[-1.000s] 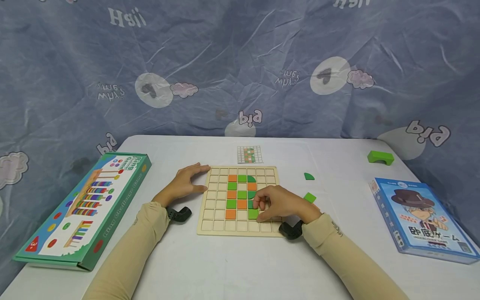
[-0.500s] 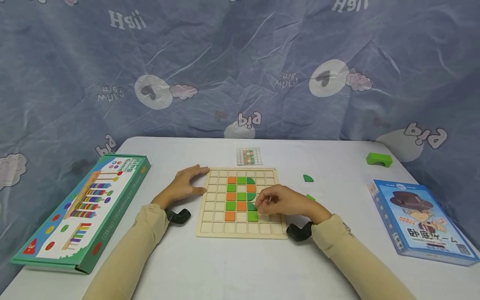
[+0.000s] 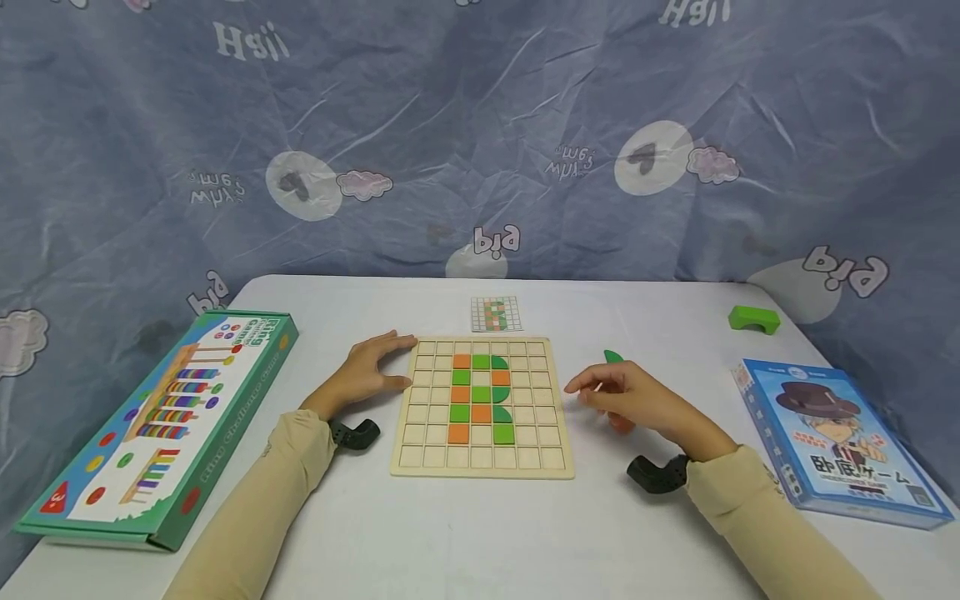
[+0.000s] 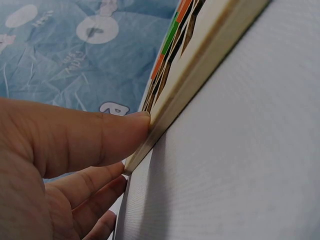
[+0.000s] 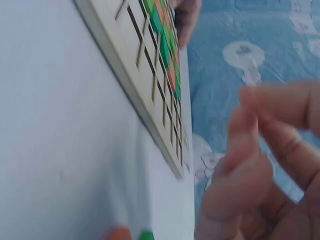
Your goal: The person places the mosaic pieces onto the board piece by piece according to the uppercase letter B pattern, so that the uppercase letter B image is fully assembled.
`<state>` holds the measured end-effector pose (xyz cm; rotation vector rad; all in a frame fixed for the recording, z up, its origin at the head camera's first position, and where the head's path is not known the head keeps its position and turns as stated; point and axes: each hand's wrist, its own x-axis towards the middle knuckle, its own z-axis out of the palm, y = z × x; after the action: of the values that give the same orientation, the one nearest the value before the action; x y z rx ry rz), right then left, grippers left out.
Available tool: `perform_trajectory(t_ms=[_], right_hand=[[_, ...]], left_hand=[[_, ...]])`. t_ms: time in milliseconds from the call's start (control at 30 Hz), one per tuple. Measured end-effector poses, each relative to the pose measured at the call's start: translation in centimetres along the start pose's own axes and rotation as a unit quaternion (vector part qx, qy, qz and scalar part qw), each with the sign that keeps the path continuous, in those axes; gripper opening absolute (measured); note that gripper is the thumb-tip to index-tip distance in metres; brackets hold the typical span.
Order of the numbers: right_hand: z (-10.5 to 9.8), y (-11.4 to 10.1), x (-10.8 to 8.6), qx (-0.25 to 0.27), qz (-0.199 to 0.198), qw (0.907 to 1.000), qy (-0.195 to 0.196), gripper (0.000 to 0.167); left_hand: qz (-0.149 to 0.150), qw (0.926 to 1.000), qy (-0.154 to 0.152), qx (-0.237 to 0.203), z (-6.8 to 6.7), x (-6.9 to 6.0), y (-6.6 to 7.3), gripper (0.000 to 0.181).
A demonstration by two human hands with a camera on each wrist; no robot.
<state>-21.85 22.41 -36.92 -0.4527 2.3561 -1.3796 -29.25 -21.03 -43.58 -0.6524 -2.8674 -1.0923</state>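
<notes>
My left hand (image 3: 365,369) touches the left edge of a wooden grid board (image 3: 432,457), its thumb and fingertips against the rim (image 4: 200,65) in the left wrist view. Orange, light green and dark green pieces fill several cells in the board's middle columns; the dark green ones have a rounded side. My right hand (image 3: 637,404) is off the board's right side with loosely bent fingers and nothing visible in them. Beneath it an orange piece (image 3: 621,423) is partly covered, and a dark green piece (image 3: 612,356) shows behind it.
A small pattern card (image 3: 496,314) lies behind the board. On the left is a green game box (image 3: 172,417); on the right, a blue game box (image 3: 840,442) and a green arch block (image 3: 754,319). A patterned cloth (image 3: 480,150) hangs behind the white table.
My right hand has left the board's lower right area and moved right, over the loose pieces. The pieces on the board look the same. My left hand keeps its place at the left edge.
</notes>
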Motion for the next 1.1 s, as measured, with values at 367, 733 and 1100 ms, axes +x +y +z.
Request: perform_trajectory(t_ms=[367, 733, 1100], right_hand=[[-2.7, 2.7, -1.0, -0.091, 0.035, 0.9884, 0.116, 0.025], [-3.1, 4.5, -0.7, -0.093, 0.038, 0.9908, 0.092, 0.043], [-3.0, 4.6, -0.8, -0.130, 0.049, 0.9847, 0.106, 0.030]], left_hand=[[-0.002, 1.0000, 0.000, -0.001, 0.0, -0.2, 0.0, 0.075], [0.004, 1.0000, 0.003, -0.003, -0.1, -0.2, 0.1, 0.075], [0.000, 1.0000, -0.002, -0.005, 0.0, -0.1, 0.0, 0.075]])
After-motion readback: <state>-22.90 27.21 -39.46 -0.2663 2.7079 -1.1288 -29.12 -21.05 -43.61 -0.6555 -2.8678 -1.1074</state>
